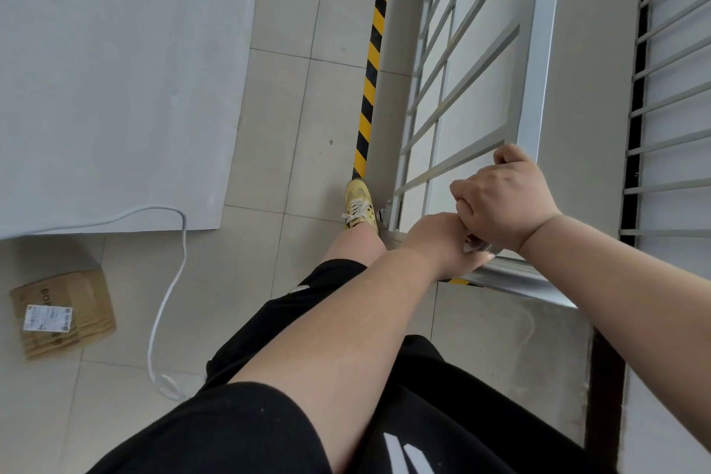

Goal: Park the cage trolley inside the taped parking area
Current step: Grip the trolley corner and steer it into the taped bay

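The grey metal cage trolley (pixel 538 50) fills the right half of the view, seen from above, with barred sides. A yellow-and-black striped tape line (pixel 371 69) runs along the floor just left of the trolley's barred side. My right hand (pixel 508 196) is closed over the trolley's top corner rail. My left hand (pixel 446 242) grips the same rail right beside and partly under the right hand; its fingers are mostly hidden. My foot in a yellow shoe (pixel 359 206) stands at the near end of the tape, next to a trolley caster.
A large white panel (pixel 115 69) lies on the tiled floor at left. A white cable (pixel 169 281) trails from it. A flattened cardboard box (pixel 63 314) with a label lies at the lower left. Another barred frame (pixel 677 127) stands at far right.
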`<state>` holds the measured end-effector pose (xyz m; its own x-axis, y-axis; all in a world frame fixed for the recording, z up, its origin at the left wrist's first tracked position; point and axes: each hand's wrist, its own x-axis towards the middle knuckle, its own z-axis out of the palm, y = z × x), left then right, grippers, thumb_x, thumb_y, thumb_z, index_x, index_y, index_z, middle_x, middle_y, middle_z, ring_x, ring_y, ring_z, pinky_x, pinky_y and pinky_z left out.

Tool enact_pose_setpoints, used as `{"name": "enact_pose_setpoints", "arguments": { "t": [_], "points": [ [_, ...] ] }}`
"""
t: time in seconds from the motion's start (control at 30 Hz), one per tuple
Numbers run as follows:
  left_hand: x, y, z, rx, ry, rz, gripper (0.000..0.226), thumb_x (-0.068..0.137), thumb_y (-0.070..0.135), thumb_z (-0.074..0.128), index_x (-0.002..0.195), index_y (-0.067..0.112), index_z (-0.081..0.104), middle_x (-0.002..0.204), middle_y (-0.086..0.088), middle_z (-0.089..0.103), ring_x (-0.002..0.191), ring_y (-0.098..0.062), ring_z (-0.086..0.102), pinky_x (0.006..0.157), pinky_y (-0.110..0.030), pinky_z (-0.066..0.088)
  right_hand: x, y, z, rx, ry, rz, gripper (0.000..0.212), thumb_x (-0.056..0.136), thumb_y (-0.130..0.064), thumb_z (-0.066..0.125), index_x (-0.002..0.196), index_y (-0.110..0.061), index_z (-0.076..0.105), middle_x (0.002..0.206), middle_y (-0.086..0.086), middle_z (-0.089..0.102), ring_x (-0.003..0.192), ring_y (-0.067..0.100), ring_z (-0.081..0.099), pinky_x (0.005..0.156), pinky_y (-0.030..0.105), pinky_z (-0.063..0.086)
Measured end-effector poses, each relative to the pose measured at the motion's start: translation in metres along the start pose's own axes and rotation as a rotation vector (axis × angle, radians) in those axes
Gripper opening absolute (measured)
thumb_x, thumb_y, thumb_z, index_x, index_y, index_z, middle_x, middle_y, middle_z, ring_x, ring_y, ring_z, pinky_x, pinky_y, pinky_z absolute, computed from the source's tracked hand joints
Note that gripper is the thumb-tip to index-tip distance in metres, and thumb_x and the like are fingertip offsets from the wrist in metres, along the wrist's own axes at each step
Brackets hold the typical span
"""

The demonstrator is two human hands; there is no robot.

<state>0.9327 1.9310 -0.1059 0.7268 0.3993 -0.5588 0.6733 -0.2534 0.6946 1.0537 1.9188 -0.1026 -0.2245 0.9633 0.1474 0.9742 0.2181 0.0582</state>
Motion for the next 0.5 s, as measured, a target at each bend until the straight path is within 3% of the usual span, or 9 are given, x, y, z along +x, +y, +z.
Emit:
{"name": "enact_pose_setpoints", "arguments": {
  "t": [0.17, 0.5],
  "points": [
    [-0.0003, 0.0013, -0.0007, -0.001, -0.009, -0.001, 0.034, 0.09, 0.039, 0.055, 0.098, 0.009, 0.068, 0.104, -0.01, 0.071, 0.102, -0.03, 0.062, 0.08, -0.032, 0.046, -0.003, -0.0003, 0.0011, 0.004, -0.037, 0.03, 0.033, 0.071, -0.011, 0.03, 0.04, -0.015, 0.042, 0.031, 0.002, 0.044, 0.038, 0.02, 0.021, 0.064, 0.032, 0.023],
    [-0.0036, 0.0025, 0.0007, 0.039, -0.038, 0.0, 0.033, 0.09, 0.037, 0.054, 0.103, 0.009, 0.067, 0.11, -0.012, 0.069, 0.106, -0.032, 0.06, 0.08, -0.031, 0.044, -0.0061, -0.0046, -0.003, -0.006, -0.098, 0.008, 0.034, 0.071, -0.009, 0.032, 0.04, -0.013, 0.045, 0.031, 0.001, 0.043, 0.029, 0.023, 0.041, 0.063, 0.031, 0.025]
  ]
}}
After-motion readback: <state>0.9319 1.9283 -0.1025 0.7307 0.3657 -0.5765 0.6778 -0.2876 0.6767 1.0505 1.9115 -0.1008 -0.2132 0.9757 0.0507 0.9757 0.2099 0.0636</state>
